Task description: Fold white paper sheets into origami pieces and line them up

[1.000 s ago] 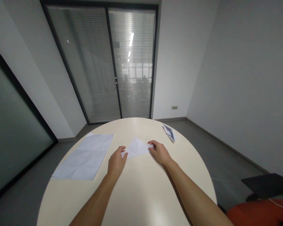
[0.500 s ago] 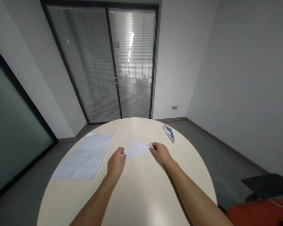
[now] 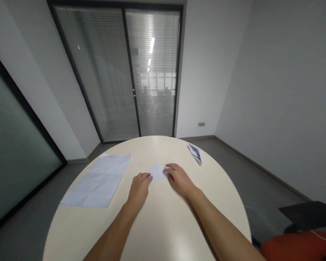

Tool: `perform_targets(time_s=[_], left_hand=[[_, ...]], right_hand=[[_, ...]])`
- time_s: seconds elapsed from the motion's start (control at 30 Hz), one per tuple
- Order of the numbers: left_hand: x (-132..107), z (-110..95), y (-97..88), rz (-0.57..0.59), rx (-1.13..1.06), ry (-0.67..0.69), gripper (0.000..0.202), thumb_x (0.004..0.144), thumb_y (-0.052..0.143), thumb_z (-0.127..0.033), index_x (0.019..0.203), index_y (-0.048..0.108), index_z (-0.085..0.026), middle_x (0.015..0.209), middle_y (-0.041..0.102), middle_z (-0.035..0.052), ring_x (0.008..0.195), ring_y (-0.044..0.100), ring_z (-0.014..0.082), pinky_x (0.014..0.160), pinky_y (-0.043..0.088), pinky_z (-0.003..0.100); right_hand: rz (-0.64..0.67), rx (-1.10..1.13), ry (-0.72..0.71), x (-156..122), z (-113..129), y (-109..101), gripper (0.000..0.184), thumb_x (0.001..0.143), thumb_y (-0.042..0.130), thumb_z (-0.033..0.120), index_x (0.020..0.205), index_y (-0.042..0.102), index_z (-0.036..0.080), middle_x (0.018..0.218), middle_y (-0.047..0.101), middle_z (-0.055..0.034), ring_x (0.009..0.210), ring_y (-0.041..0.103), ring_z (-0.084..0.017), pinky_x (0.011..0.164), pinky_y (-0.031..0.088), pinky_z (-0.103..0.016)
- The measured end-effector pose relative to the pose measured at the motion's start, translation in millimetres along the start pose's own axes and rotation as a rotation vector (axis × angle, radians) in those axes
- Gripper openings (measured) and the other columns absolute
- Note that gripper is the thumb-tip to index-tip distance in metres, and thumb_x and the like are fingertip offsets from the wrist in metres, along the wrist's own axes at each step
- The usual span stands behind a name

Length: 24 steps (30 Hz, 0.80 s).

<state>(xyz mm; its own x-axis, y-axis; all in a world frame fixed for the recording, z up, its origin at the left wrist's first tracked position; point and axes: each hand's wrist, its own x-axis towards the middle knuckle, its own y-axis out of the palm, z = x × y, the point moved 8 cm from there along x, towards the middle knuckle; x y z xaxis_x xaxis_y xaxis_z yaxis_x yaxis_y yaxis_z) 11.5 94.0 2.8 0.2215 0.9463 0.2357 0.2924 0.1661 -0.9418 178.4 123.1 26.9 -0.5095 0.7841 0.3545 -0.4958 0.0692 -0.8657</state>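
Has a red-orange seat point(image 3: 296, 244) at near right, beside a pale, round table point(image 3: 157, 224). Rests the left hand point(image 3: 140, 188), fingers loosely curled, at the left edge of a small folded white paper point(image 3: 157, 172) mid-table; sets the right hand point(image 3: 180, 180), fingers slightly parted, at its right edge. Cannot tell of any firm grip. Has a larger creased sheet point(image 3: 99, 183) at left, a folded piece point(image 3: 195, 153) with dark print, unreadably small, at far right; beyond, glass panels with blinds point(image 3: 154, 108) and plain walls point(image 3: 206, 72).

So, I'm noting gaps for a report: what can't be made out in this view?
All in the head view:
Small folded paper, side ends: covered by the left hand and right hand.
Patterned paper, details: too small to make out.
Table, near edge: cut off by the picture's bottom.
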Motion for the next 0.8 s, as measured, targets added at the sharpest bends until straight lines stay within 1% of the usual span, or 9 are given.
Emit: perform_targets(time_s=[0.07, 0.1, 0.2, 0.3, 0.4, 0.5, 0.6, 0.67, 0.8], left_hand=[[1.2, -2.2, 1.2, 0.011, 0.005, 0.010, 0.046, 0.092, 0.046, -0.002, 0.123, 0.071, -0.025, 0.134, 0.066, 0.0069, 0.123, 0.056, 0.0235, 0.106, 0.042, 0.039], [1.4, -3.3, 0.6, 0.013, 0.008, 0.012, 0.046, 0.092, 0.046, -0.003, 0.124, 0.071, -0.025, 0.135, 0.066, 0.0073, 0.124, 0.056, 0.0236, 0.106, 0.043, 0.039], [1.1, -7.5, -3.5, 0.012, 0.016, 0.008, 0.043, 0.090, 0.048, -0.005, 0.123, 0.071, -0.022, 0.134, 0.066, 0.0083, 0.124, 0.056, 0.0243, 0.106, 0.043, 0.038], [0.2, -10.7, -7.7, -0.009, 0.010, -0.011, 0.039, 0.090, 0.051, -0.007, 0.119, 0.073, -0.022, 0.132, 0.067, 0.0086, 0.122, 0.056, 0.0248, 0.106, 0.043, 0.039], [-0.8, -9.2, -9.4, -0.033, 0.005, -0.059, 0.033, 0.095, 0.050, -0.014, 0.116, 0.074, -0.022, 0.130, 0.068, 0.0085, 0.120, 0.057, 0.0248, 0.104, 0.044, 0.039], [-1.7, -5.2, -11.3, -0.062, 0.023, -0.091, 0.029, 0.099, 0.050, -0.022, 0.111, 0.076, -0.022, 0.127, 0.069, 0.0095, 0.117, 0.059, 0.0264, 0.101, 0.045, 0.040], [-3.0, 0.8, -15.3, -0.090, 0.051, -0.116, 0.029, 0.099, 0.050, -0.025, 0.104, 0.078, -0.021, 0.122, 0.071, 0.0106, 0.112, 0.062, 0.0276, 0.097, 0.046, 0.041], [-4.2, 5.8, -18.7, -0.105, 0.069, -0.146, 0.029, 0.099, 0.050, -0.025, 0.099, 0.079, -0.021, 0.118, 0.073, 0.0106, 0.108, 0.063, 0.0279, 0.093, 0.048, 0.040], [-6.3, 13.0, -22.8, -0.119, 0.097, -0.195, 0.025, 0.097, 0.053, -0.025, 0.095, 0.078, -0.021, 0.116, 0.073, 0.0092, 0.106, 0.064, 0.0275, 0.090, 0.048, 0.037]], right_hand=[[0.127, 0.084, -0.173, -2.8, 24.0, 15.1, 0.038, 0.102, 0.044, 0.026, 0.133, 0.066, 0.022, 0.144, 0.059, -0.0109, 0.139, 0.047, -0.026, 0.118, 0.034, -0.044], [0.166, 0.102, -0.197, -4.1, 30.7, 20.7, 0.040, 0.103, 0.045, 0.032, 0.136, 0.063, 0.021, 0.148, 0.056, -0.0118, 0.143, 0.044, -0.028, 0.120, 0.032, -0.046], [0.230, 0.106, -0.136, -4.8, 33.8, 31.1, 0.048, 0.105, 0.040, 0.037, 0.147, 0.053, 0.018, 0.154, 0.049, -0.0137, 0.147, 0.038, -0.032, 0.120, 0.030, -0.053], [0.243, 0.093, -0.088, -4.3, 25.8, 29.9, 0.047, 0.106, 0.035, 0.035, 0.146, 0.053, 0.018, 0.154, 0.049, -0.0132, 0.147, 0.038, -0.032, 0.118, 0.033, -0.053], [0.213, 0.064, -0.054, -2.7, 12.8, 21.4, 0.041, 0.104, 0.039, 0.032, 0.137, 0.060, 0.020, 0.149, 0.055, -0.0125, 0.142, 0.045, -0.032, 0.115, 0.036, -0.052], [0.153, 0.027, 0.018, -0.2, -0.9, 11.2, 0.033, 0.102, 0.043, 0.028, 0.119, 0.070, 0.022, 0.135, 0.067, -0.0092, 0.131, 0.056, -0.027, 0.112, 0.040, -0.043], [0.099, -0.039, 0.123, 1.4, -12.7, 3.6, 0.031, 0.100, 0.045, 0.026, 0.103, 0.075, 0.023, 0.126, 0.071, -0.0082, 0.120, 0.062, -0.025, 0.105, 0.045, -0.037], [0.063, -0.084, 0.195, 1.7, -19.8, -0.1, 0.029, 0.099, 0.047, 0.026, 0.098, 0.076, 0.023, 0.123, 0.073, -0.0093, 0.117, 0.064, -0.027, 0.098, 0.047, -0.036], [-0.014, -0.132, 0.306, 0.5, -32.5, -5.2, 0.026, 0.097, 0.052, 0.027, 0.098, 0.077, 0.023, 0.117, 0.073, -0.0106, 0.114, 0.063, -0.029, 0.089, 0.050, -0.035]])
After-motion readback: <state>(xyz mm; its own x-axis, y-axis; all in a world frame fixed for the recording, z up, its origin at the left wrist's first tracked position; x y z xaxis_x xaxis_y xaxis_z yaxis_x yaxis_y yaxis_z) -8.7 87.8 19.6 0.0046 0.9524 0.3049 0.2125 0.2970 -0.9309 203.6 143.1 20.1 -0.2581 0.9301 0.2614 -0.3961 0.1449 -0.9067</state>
